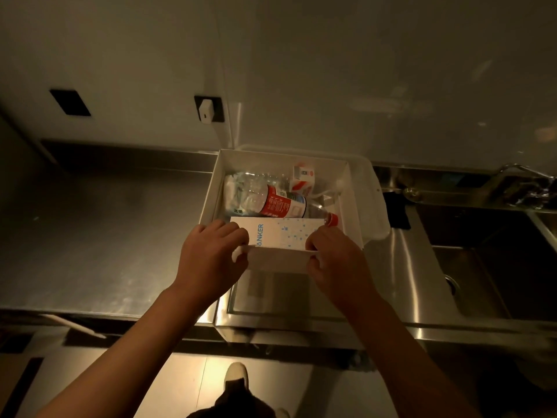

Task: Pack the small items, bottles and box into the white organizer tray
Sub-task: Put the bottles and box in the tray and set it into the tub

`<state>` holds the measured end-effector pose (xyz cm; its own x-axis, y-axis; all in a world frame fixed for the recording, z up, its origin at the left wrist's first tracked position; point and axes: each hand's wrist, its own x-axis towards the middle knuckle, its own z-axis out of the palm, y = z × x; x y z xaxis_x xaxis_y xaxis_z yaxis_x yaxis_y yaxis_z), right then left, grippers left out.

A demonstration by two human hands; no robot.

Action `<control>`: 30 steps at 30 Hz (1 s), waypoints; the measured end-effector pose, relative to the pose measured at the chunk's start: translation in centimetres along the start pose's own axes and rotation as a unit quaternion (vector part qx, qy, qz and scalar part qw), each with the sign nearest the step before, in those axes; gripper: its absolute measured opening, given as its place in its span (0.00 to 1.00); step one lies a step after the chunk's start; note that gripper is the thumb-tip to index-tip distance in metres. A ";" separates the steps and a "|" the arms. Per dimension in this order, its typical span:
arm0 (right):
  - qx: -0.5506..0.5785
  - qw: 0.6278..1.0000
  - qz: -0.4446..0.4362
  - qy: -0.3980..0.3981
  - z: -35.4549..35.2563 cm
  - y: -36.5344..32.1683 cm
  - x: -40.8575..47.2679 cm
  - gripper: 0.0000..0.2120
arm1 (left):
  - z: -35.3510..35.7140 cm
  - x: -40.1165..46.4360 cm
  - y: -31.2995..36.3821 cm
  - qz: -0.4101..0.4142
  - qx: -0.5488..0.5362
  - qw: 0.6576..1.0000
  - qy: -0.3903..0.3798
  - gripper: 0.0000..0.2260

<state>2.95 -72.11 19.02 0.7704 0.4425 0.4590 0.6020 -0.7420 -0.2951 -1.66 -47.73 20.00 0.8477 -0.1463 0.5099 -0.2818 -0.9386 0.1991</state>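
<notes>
Left hand: at the near edge of the tray, fingers curled over the left end of the box, thumb below; grasping it.

Right hand: same edge, fingers pinching the right end of the box. Both hands equally near; neither leads.

Box: white with blue lettering, long axis running left to right, parallel to the tray's near wall. It lies just beyond the fingers, tipped over that wall, far side down inside the tray. Judged: the seating turns on lowering it flat along the near wall, where the bottle crowds it.

Tray: white, on the steel counter beside the sink, its near end overhanging a recessed basin.

Bottle: clear, red label, lying on its side mid-tray, red cap touching or just beside the box's right far corner; which, cannot be told.

Small carton: red and white, far right corner.

Hidden: near wall of the tray behind box and hands; a clear wrapped item at the far left, unidentifiable.
</notes>
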 end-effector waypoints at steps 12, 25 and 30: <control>-0.006 1.000 0.004 0.017 0.9 2.2 6.0 0.11 | 2.8 6.2 -3.5 0.012 -0.019 1.000 0.003 0.13; -0.037 0.997 0.060 -0.043 5.2 5.2 13.2 0.11 | 9.3 12.9 -10.4 0.030 -0.056 0.998 -0.016 0.13; -0.049 0.992 0.087 -0.071 7.0 6.1 14.6 0.07 | 11.9 14.2 -12.0 0.036 -0.069 0.997 -0.031 0.16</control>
<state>19.30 -66.67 18.05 0.8872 0.3647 0.2827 0.4389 -0.8561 -0.2728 19.08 -42.24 14.85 0.8482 -0.2339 0.4751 -0.3977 -0.8738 0.2797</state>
